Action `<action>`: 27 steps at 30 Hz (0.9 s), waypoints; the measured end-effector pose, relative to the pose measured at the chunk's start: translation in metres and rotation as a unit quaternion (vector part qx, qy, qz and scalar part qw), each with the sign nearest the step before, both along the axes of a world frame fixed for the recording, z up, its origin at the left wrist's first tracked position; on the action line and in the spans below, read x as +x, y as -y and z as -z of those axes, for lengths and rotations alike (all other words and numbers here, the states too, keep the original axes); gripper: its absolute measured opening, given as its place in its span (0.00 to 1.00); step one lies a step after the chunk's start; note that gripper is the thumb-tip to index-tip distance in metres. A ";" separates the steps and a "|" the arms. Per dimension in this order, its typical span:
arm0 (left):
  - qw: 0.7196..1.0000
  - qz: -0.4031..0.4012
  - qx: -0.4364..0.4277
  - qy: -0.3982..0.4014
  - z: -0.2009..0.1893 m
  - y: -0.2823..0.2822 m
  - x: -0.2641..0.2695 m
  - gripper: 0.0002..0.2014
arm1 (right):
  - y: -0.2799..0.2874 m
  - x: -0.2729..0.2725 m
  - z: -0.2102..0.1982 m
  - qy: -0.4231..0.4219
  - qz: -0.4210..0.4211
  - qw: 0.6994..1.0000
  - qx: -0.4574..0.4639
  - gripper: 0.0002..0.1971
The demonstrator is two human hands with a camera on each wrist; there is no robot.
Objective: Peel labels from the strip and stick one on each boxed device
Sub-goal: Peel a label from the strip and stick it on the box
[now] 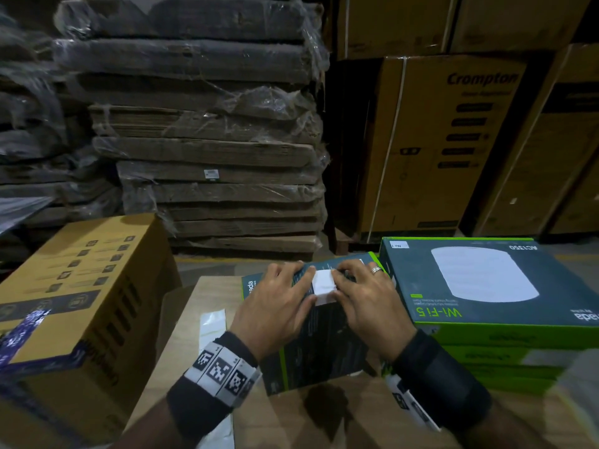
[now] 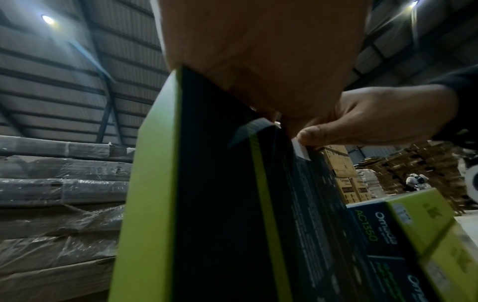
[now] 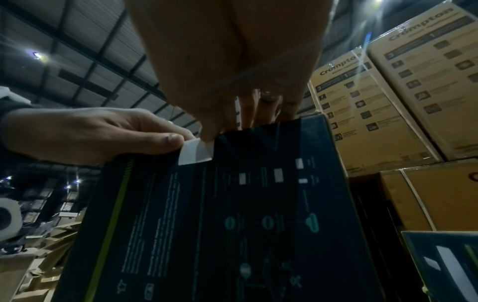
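Note:
A dark boxed device [image 1: 321, 345] with green edges stands tilted on the wooden table [image 1: 191, 358], its back face toward me. A blank white label [image 1: 324, 285] lies on the upper part of that face. My left hand [image 1: 278, 296] rests flat on the box, its thumb and forefinger touching the label's left edge. My right hand [image 1: 366, 296] presses the label's right edge with straight fingers. The right wrist view shows the label [image 3: 195, 153] between the left thumb and my right thumb. In the left wrist view the label's edge [image 2: 301, 152] looks slightly raised. The label strip [image 1: 212, 322] lies on the table by my left wrist.
A stack of boxed devices [image 1: 486, 286] stands at the right; the top one bears a small label [image 1: 399, 245] at its far corner. A yellow carton [image 1: 81, 303] stands at the left. Wrapped cardboard stacks [image 1: 207, 140] and large brown cartons [image 1: 447, 140] rise behind.

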State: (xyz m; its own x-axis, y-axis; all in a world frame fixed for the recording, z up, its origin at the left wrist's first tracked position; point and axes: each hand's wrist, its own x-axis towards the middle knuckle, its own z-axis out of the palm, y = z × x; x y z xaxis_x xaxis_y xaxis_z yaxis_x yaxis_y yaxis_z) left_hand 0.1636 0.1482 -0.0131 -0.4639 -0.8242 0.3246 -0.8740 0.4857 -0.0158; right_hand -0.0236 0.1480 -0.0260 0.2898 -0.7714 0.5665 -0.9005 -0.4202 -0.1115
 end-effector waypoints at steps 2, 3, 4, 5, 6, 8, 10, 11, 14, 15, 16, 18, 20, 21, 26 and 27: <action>1.000 -0.006 0.001 0.002 0.001 -0.002 -0.001 0.26 | -0.006 0.007 0.000 -0.031 0.014 0.999 0.005 0.20; 1.000 -0.007 0.000 0.000 0.002 -0.002 -0.001 0.26 | -0.008 0.009 -0.001 -0.045 0.019 0.999 0.008 0.21; 1.000 -0.006 0.002 -0.001 0.002 -0.003 -0.001 0.26 | -0.010 0.010 -0.001 -0.051 0.024 0.998 0.009 0.21; 1.000 -0.006 0.001 0.000 0.003 -0.002 0.000 0.26 | -0.010 0.010 -0.002 -0.051 0.030 0.998 0.008 0.21; 1.000 -0.007 -0.002 0.000 0.002 -0.002 0.000 0.26 | -0.010 0.009 -0.003 -0.048 0.038 0.998 0.008 0.20; 1.000 -0.009 -0.002 0.005 0.001 -0.002 0.000 0.26 | -0.008 0.008 -0.006 -0.041 0.058 0.997 0.011 0.20; 1.000 -0.007 0.000 0.012 -0.001 -0.002 -0.002 0.26 | -0.008 0.010 -0.005 -0.039 0.063 0.997 0.020 0.21; 1.000 -0.006 0.002 0.014 -0.001 -0.003 -0.002 0.26 | -0.009 0.011 -0.003 -0.044 0.060 0.997 0.026 0.21; 1.000 -0.005 0.018 0.010 -0.001 -0.002 0.000 0.26 | -0.011 0.009 0.002 -0.062 0.060 0.996 0.034 0.22; 1.000 -0.008 0.025 0.007 0.000 -0.002 0.000 0.27 | -0.011 0.007 0.001 -0.058 0.069 0.995 0.038 0.22; 0.999 -0.013 0.030 0.008 -0.001 -0.002 0.001 0.29 | -0.010 0.004 -0.001 -0.049 0.082 0.994 0.045 0.22; 0.999 -0.022 0.030 0.018 -0.002 -0.001 0.000 0.33 | -0.008 0.002 -0.006 -0.030 0.098 0.993 0.065 0.25; 0.997 -0.039 0.049 0.036 -0.001 0.002 0.002 0.38 | -0.007 -0.002 -0.008 -0.009 0.078 0.992 0.100 0.29; 0.997 -0.047 0.048 0.038 -0.001 0.002 0.003 0.40 | -0.007 -0.005 -0.007 0.016 0.053 0.992 0.117 0.31; 0.997 -0.052 0.051 -0.018 -0.002 0.000 0.014 0.42 | -0.002 -0.025 0.009 0.198 -0.050 0.963 0.178 0.55; 0.997 -0.048 0.051 -0.034 -0.002 -0.003 0.018 0.42 | 0.000 -0.026 0.014 0.233 -0.054 0.954 0.180 0.58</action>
